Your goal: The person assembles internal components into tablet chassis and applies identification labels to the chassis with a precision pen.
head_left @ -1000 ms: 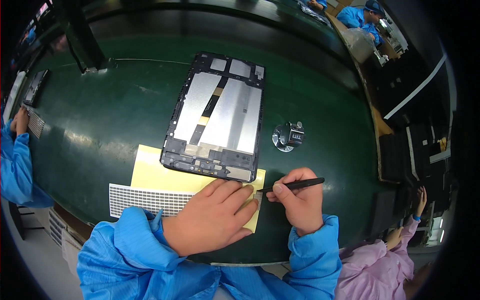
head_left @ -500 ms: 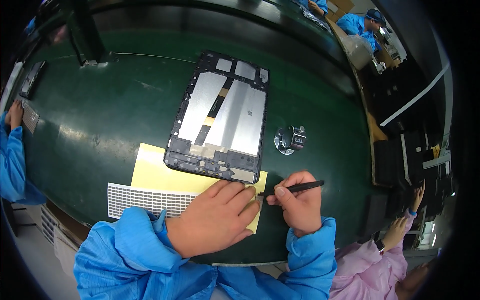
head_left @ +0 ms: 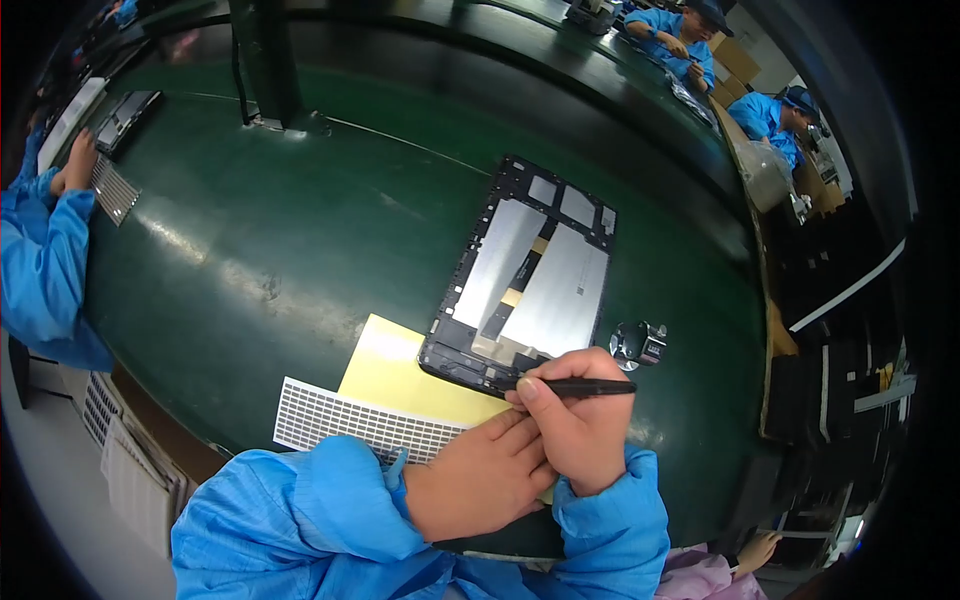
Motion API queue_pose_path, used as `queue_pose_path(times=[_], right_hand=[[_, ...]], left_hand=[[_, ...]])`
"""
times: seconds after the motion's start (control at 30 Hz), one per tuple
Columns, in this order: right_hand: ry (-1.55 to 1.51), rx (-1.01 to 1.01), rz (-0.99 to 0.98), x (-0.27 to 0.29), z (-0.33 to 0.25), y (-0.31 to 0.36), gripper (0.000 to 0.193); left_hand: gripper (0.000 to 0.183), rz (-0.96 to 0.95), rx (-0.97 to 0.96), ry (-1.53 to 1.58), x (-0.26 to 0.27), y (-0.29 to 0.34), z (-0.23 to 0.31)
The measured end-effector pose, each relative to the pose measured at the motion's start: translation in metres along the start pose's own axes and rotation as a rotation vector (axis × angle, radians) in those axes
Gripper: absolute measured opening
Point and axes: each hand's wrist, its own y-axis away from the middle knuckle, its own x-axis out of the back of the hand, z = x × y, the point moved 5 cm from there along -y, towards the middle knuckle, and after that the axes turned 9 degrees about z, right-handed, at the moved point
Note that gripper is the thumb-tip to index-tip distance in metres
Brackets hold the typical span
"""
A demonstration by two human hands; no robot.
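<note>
In front of me lies a tablet body, back side up, with a black frame, silver plates and a dark ribbon cable. Its lower left edge rests over a yellow sheet. A white sheet of small dark rectangular stickers overlaps the yellow one. My left hand lies flat on the sheets, fingers stretched out below the tablet. Just above those fingers, my right hand pinches slim black tweezers. They point left at the tablet's lower edge; their tip is hard to make out.
A chrome tally counter stands right of the tablet. On the left, a co-worker's hand is near another device and a striped sheet. A dark post rises from the green table. Other people work beyond and at right.
My right hand has brought the tweezers from the sheet's right edge up to the tablet's lower edge, over my left fingers. The whole view has shifted, so the table things appear further right.
</note>
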Motion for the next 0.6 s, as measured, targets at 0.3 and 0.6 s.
queue_pose_path(times=[0.3,0.6], right_hand=[[0.075,0.070,0.009,-0.0009,-0.0002,0.0017,0.017],[0.108,0.157,0.020,0.0033,0.0045,0.0035,0.018]], left_hand=[[0.046,0.025,-0.022,-0.025,0.0008,0.0000,-0.0007],[0.046,0.026,-0.029,-0.007,-0.0010,0.0009,0.0006]])
